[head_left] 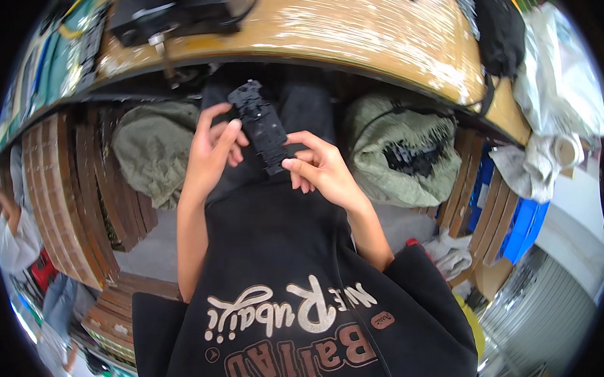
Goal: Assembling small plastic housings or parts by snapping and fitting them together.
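Note:
A long black plastic part (pixel 263 127) with a stepped, detailed surface is held at a tilt above my lap, its upper end leaning left. My right hand (pixel 318 168) pinches its lower right end between thumb and fingers. Beside the upper left edge is my left hand (pixel 214 145), its fingers loosely curled and apart. The left fingertips come very close to the part; whether they touch it cannot be made out. Dark trousers lie behind the part.
Ahead runs a wooden workbench (pixel 349 24) under shiny film, with a black device (pixel 169 17) at its left. A green sack (pixel 158 153) stands left; another sack (pixel 400 152) holding black pieces stands right. Brown stacked trays (pixel 63 197) are at far left, near another person (pixel 18 238).

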Demonstrator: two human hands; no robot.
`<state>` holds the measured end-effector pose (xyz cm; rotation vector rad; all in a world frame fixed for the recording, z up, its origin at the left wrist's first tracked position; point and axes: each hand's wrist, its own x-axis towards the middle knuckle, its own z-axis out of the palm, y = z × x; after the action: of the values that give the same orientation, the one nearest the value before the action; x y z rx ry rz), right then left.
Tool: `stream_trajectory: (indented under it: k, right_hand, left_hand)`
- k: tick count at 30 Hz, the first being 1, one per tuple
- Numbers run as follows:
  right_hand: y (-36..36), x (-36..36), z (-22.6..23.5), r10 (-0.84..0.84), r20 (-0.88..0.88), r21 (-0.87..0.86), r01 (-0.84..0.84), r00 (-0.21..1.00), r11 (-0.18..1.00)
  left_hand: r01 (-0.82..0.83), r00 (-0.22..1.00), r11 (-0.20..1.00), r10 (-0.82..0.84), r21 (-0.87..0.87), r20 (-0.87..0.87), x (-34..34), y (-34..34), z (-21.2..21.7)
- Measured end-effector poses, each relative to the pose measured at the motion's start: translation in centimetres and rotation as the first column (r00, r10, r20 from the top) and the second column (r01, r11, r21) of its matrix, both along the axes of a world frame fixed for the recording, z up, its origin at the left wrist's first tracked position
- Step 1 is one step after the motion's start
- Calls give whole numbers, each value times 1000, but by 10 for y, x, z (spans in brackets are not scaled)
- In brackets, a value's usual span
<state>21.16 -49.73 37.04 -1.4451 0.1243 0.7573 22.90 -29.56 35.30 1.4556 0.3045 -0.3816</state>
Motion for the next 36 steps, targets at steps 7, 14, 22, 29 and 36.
stream_trajectory:
  k: [7,14,22,29,36]
  right_hand:
    - [-98,-71,-59,-720,549,-87,887,423,454]
    - [-202,-99,-119,-902,425,-79,996,69,39]
    - [-233,-77,-119,-761,387,-629,752,520,194]
    - [-179,-18,1,-532,838,-42,986,121,159]
    - [-172,131,80,151,954,-297,895,260,332]
  left_hand:
    - [46,988,989,-25,137,-150,-27,12,-39]
    - [-43,989,974,73,224,-127,-19,22,-35]
    - [-104,990,953,126,285,-57,-16,40,-27]
    - [-549,835,777,502,307,225,-16,113,-1]
    - [-816,551,485,486,315,678,60,147,61]
